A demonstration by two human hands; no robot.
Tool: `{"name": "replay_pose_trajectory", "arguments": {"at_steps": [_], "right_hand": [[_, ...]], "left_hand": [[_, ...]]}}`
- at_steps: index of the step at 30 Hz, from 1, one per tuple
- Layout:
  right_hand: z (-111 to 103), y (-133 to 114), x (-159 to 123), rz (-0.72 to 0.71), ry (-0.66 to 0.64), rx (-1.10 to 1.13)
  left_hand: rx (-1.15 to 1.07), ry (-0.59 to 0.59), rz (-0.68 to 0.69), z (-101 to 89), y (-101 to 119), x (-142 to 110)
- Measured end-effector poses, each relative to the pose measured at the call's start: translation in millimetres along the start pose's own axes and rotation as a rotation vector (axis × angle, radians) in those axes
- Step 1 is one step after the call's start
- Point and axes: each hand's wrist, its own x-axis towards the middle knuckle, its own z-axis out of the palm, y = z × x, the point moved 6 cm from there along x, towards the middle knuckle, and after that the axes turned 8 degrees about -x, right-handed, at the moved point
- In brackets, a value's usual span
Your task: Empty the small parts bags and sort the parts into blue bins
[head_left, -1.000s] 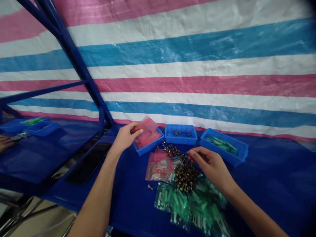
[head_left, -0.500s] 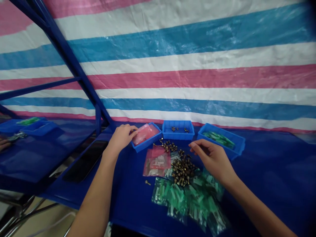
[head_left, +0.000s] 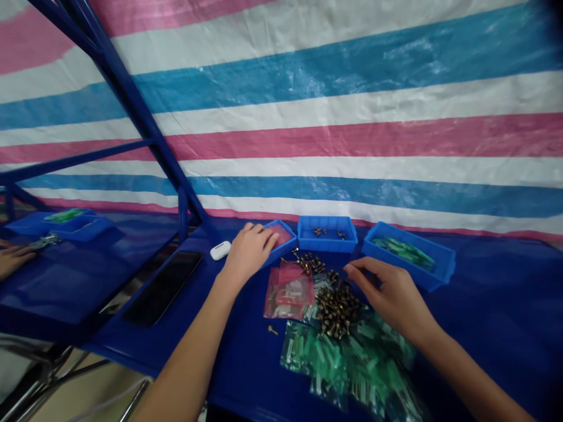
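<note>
My left hand [head_left: 250, 252] lies flat with fingers stretched over the left blue bin [head_left: 281, 246], pressing on the pink bags inside it. My right hand [head_left: 391, 293] hovers over a pile of brass screws [head_left: 336, 305], fingers loosely curled and pointing left, nothing visibly held. Pink bags [head_left: 289, 288] lie on the blue table between my hands. Green bags [head_left: 347, 363] spread in a heap below the screws. A single screw [head_left: 272, 330] lies apart near the pink bags.
A middle blue bin [head_left: 326, 233] holds a few screws; a right blue bin [head_left: 409, 253] holds green bags. A white earbud case [head_left: 220, 250] and a dark phone [head_left: 162, 287] lie left. Another person's hand [head_left: 13, 258] rests at far left near more bins [head_left: 65, 221].
My left hand put the pink bag down into the left bin and now lies flat on it. My right hand stayed over the screws. The camera view shifted slightly.
</note>
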Motion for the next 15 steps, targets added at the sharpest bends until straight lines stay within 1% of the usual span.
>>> {"name": "replay_pose_trajectory", "arguments": {"at_steps": [1, 2, 3, 4, 6, 9, 15], "right_hand": [[1, 1, 0, -0.021, -0.003, -0.020], [3, 2, 1, -0.043, -0.008, -0.051], [5, 3, 2, -0.062, -0.015, -0.088], [7, 5, 2, -0.076, -0.023, -0.126], [10, 8, 3, -0.088, -0.042, -0.189], [12, 11, 4, -0.087, -0.056, -0.242], [8, 4, 3, -0.118, -0.040, -0.300]], "left_hand": [[0.012, 0.035, 0.026, -1.1, 8, 0], [0.009, 0.042, 0.069, 0.6, 18, 0], [-0.013, 0.010, 0.130, 5.5, 29, -1], [-0.043, -0.048, 0.195, 12.4, 39, -2], [-0.081, -0.155, 0.273, 26.1, 54, -6], [-0.093, -0.239, 0.307, 36.8, 62, -9], [-0.176, -0.313, 0.316, 35.4, 66, -9]]}}
